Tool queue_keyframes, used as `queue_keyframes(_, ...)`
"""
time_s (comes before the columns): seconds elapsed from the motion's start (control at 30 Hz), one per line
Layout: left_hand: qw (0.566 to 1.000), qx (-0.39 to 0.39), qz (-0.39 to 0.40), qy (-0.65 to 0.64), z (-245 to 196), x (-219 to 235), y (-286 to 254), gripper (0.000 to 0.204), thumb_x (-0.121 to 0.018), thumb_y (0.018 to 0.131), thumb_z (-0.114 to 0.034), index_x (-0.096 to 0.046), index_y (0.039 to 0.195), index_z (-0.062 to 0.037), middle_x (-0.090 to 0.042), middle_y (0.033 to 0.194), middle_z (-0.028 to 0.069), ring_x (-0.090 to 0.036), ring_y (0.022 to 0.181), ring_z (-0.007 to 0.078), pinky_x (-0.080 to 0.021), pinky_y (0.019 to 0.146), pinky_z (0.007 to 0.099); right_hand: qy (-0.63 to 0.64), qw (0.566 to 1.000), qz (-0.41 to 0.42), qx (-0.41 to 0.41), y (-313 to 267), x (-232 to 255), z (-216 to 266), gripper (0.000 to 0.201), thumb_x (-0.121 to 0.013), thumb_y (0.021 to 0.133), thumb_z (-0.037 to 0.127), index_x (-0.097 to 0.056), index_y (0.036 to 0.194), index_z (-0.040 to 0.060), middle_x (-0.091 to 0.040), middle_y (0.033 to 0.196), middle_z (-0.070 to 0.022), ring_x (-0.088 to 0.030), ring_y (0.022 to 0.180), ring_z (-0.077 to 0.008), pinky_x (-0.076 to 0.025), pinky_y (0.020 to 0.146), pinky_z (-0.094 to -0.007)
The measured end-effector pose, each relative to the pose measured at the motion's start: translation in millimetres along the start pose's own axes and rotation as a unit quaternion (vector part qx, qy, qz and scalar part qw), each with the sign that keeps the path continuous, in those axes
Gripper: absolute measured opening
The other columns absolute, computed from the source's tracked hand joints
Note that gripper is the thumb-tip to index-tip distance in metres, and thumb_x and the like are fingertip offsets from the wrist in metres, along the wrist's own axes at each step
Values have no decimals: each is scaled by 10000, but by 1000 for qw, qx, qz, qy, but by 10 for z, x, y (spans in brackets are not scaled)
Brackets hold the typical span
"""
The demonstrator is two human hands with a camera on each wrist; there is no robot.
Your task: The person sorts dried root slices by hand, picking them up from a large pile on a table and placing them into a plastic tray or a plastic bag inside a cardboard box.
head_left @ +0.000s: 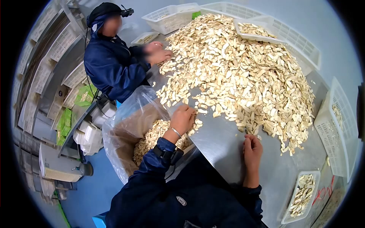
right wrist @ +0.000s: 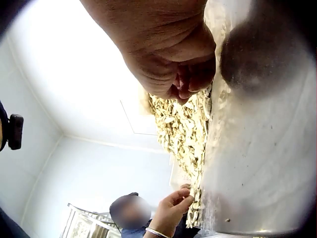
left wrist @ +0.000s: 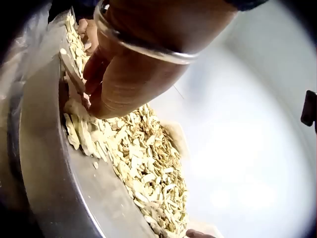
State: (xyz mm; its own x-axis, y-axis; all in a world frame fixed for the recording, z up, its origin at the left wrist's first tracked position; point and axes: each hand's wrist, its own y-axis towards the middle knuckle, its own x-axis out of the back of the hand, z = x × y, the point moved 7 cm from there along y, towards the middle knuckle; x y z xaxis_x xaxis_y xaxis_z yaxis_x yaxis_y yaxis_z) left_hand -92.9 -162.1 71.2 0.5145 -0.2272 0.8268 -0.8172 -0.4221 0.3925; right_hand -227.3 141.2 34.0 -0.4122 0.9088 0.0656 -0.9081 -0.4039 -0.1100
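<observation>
A large heap of pale dried slices [head_left: 243, 72] covers much of the metal table [head_left: 220, 146]. My left hand [head_left: 183, 118], with a metal bangle at its wrist, is at the table's edge. In the left wrist view its fingers curl down round a few slices [left wrist: 84, 131], and a long slice stands tilted beside the fingertips. Just below that edge, a clear plastic bag [head_left: 127, 114] lines a box holding more slices. My right hand [head_left: 253, 150] is at the near side of the heap, its fingers curled, with no slice visible in them.
Another person [head_left: 114, 64] works at the heap's left side. White perforated baskets [head_left: 171, 19] stand along the back, and a tall basket [head_left: 336, 125] stands at the right. A small tray of slices [head_left: 302, 195] and red-handled scissors [head_left: 323, 193] lie at the near right.
</observation>
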Motion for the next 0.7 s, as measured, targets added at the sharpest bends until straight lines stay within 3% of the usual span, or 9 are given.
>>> queue_keyframes(0.17, 997, -50, 7, -67, -476, -174, 231, 218, -695, 854, -138, -671, 1065, -84, -651, 989, 141, -632, 940, 371, -528, 813, 448, 3, 1000, -2, 6, -20, -20, 58, 143, -592, 999, 129, -699, 1015, 35, -634, 762, 22, -537, 637, -42, -409, 575, -209)
queue_keyframes(0.2, 997, -36, 26, -68, -531, -267, 270, 257, -692, 867, -159, -653, 1106, -75, -647, 1083, 152, -619, 1005, 372, -520, 873, 445, 9, 1000, 1, 6, -15, -20, 41, 144, -593, 998, 128, -699, 1013, 33, -634, 761, 21, -537, 639, -43, -410, 578, -209)
queue_keyframes(0.33, 992, -119, -2, -41, -735, -474, 376, 335, -695, 872, -169, -625, 1186, -75, -595, 1268, 149, -563, 1129, 379, -477, 990, 442, -13, 1000, -1, 26, 22, 5, -33, 145, -598, 996, 131, -693, 1026, 25, -620, 763, 21, -531, 624, -41, -408, 562, -208)
queue_keyframes(0.43, 987, -154, 38, -12, -740, -587, 370, 289, -690, 873, -134, -645, 1149, -64, -615, 1232, 142, -570, 1127, 367, -485, 978, 438, -17, 999, 3, 47, 17, -12, -38, 136, -595, 1006, 137, -683, 1041, 41, -588, 760, 26, -490, 555, -32, -377, 493, -201)
queue_keyframes(0.57, 989, -93, 40, -108, -601, -526, 381, 183, -658, 884, -58, -678, 1066, -62, -641, 1165, 132, -644, 992, 353, -546, 861, 419, -15, 999, -1, 51, -16, -22, 21, 133, -598, 1003, 137, -684, 1036, 42, -583, 728, 34, -489, 555, -28, -370, 494, -203)
queue_keyframes(0.6, 988, -91, 6, -124, -601, -445, 365, 195, -636, 884, -23, -673, 1071, -65, -640, 1148, 143, -662, 939, 366, -555, 812, 411, -14, 999, -4, 53, -13, -18, 32, 132, -599, 1002, 138, -684, 1035, 42, -583, 719, 36, -490, 555, -27, -369, 495, -204)
queue_keyframes(0.7, 989, -51, 10, -142, -473, -405, 301, 207, -627, 876, -3, -673, 1070, -59, -651, 1108, 145, -661, 911, 369, -549, 791, 405, -23, 999, -2, 25, -21, 3, 24, 151, -626, 972, 134, -697, 1019, 10, -647, 757, 15, -569, 688, -44, -445, 632, -216)
